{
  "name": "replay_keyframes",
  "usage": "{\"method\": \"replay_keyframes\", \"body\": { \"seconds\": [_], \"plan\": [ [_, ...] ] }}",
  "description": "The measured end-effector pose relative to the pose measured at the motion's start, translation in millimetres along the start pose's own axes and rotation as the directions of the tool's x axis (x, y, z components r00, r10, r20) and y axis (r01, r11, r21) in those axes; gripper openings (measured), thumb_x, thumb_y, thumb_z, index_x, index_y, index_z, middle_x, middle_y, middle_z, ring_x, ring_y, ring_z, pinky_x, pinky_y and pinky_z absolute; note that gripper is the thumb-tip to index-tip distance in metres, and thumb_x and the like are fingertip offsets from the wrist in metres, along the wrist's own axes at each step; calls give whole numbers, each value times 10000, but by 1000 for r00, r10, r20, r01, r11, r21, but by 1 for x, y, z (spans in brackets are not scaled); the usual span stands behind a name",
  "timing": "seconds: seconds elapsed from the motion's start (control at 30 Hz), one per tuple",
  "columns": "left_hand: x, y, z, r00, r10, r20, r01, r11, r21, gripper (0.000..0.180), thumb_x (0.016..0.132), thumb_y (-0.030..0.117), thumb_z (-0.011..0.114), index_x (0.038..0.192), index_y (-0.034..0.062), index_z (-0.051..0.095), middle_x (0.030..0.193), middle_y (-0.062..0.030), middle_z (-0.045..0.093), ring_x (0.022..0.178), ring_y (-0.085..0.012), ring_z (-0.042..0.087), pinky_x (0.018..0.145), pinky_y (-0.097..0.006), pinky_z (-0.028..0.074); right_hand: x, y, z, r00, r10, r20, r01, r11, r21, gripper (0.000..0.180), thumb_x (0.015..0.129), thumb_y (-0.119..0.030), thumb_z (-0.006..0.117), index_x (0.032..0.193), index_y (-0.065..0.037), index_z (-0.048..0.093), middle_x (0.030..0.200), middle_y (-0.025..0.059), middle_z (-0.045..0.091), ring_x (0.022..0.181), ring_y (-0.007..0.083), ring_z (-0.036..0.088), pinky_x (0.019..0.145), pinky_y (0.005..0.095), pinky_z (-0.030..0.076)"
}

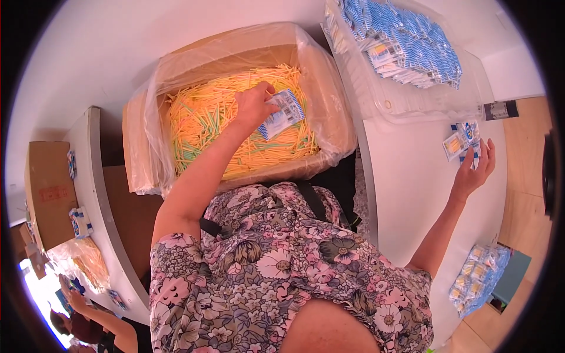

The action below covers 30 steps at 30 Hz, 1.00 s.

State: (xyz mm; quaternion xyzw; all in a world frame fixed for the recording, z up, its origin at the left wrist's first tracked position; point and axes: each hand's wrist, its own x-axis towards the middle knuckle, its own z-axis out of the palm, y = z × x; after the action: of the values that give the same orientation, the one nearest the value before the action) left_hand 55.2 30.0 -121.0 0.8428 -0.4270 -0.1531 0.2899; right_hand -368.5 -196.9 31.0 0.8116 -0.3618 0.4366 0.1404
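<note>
My left hand (pixel 255 106) pinches a flat clear packet (pixel 283 115) with blue printed edges. It holds the packet over a plastic-lined cardboard box (pixel 326 88) full of thin yellow, orange and green sticks (pixel 235 138). Whether the packet has anything in it is hard to make out. On the white table to the right, my right hand (pixel 474 169) has its fingers apart and nothing in its grasp. Just beyond its fingertips lie a few small filled packets (pixel 456 144), blue and white with yellowish contents; I cannot tell if the fingers touch them.
A clear plastic bin (pixel 406 106) holding many blue-edged packets stands at the far right. A blue bag of filled packets (pixel 479 273) rests at the table's near right edge. At left are another white table (pixel 100 206), a brown carton (pixel 53 194) and a co-worker's arm (pixel 97 317).
</note>
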Motion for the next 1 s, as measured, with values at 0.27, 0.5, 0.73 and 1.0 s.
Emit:
{"method": "replay_keyframes", "body": {
  "seconds": [0.27, 0.5, 0.73, 1.0],
  "plan": [
    [-8, 2, -20, 951, 247, -187, -264, 962, -74, 161, 784, 148, 694, 879, 19, 677, 788, -132, 663, 704, -190, 633, 652, -305, 472, 9, -158, -9, 865, -500, -44, 462, 758, 461, 290, 753, 63, 657, 1037, 31, 611, 1088, 186, 596, 936, 348, 590, 763, 396, 500],
    [-61, 25, -52, 949, 286, 134, -155, 792, -591, 131, 856, 134, 621, 883, 7, 638, 732, -135, 622, 684, -198, 618, 612, -325, 458, -10, -283, 82, 800, -437, 410, 5, 689, 725, 175, 779, -49, 671, 921, 32, 608, 945, 166, 619, 848, 257, 601, 689, 320, 488],
    [-98, -22, -96, 994, 110, 22, -108, 992, -63, 128, 812, 152, 617, 761, 34, 622, 674, -188, 583, 633, -364, 581, 564, -406, 448, -10, -349, 191, 375, -653, 658, -418, 515, 749, 195, 833, -165, 555, 773, 17, 593, 682, 175, 613, 686, 336, 611, 605, 431, 456],
    [-93, -43, -89, 999, 38, -28, -40, 995, -89, 116, 759, 144, 611, 690, 53, 628, 673, -179, 609, 676, -377, 602, 624, -476, 469, -30, -439, 270, 351, -792, 499, 475, 610, 634, 133, 753, -78, 532, 765, -23, 652, 766, 177, 659, 769, 312, 663, 626, 417, 520]
  ]
}}
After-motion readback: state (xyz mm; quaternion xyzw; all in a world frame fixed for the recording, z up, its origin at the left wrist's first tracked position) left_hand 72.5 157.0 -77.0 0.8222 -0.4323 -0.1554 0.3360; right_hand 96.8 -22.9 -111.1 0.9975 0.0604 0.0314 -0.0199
